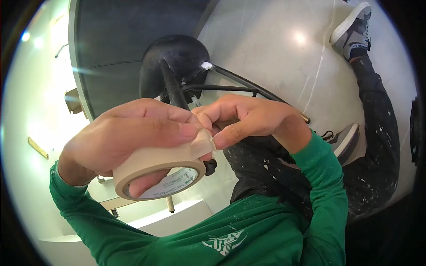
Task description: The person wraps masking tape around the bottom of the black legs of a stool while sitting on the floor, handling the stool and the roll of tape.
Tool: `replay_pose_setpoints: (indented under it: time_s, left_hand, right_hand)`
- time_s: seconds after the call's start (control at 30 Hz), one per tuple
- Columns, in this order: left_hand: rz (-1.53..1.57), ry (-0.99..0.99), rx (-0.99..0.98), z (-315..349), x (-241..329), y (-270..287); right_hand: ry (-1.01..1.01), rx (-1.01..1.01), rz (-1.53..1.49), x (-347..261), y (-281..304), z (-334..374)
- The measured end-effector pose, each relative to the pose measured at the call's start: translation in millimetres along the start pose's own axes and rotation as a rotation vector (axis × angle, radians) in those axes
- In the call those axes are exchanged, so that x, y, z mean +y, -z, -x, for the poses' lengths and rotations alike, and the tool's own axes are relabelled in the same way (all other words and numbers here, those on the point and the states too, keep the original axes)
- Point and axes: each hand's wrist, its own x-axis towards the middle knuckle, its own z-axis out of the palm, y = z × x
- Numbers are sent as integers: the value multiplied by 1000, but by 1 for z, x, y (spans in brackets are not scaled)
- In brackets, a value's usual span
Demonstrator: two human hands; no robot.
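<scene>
A roll of pale beige masking tape (155, 170) is gripped in my left hand (137, 131), its thumb along the outer face and a finger inside the cardboard core. My right hand (248, 117) meets it at the roll's edge, thumb and forefinger pinching the loose end of the tape (204, 144). That short end stands slightly lifted from the roll. Behind my hands stands a black stool (175, 62) with a rounded seat and tubular legs; white tape or paint marks one joint. My hands hide part of its frame.
A large dark panel (115, 26) with a grey edge lies beyond the stool. Pale veined tile floor (270, 53) stretches to the right, where my paint-spotted trousers (377, 119) and sneakers (353, 31) show. A small yellowish strip (38, 147) lies far left.
</scene>
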Motion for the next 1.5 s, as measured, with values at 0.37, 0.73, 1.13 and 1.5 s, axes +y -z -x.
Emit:
replay_pose_setpoints:
  time_s: [0.37, 0.73, 1.13, 1.5]
  left_hand:
    - [185, -39, -189, -2, -7, 22]
    - [149, 0, -130, -7, 5, 6]
    - [8, 58, -51, 5, 13, 3]
    - [-21, 22, 53, 14, 5, 5]
  right_hand:
    - [40, 29, -23, 7, 0, -3]
    - [146, -87, -28, 23, 11, -6]
    - [95, -64, 146, 10, 11, -9]
    - [50, 7, 134, 2, 2, -8]
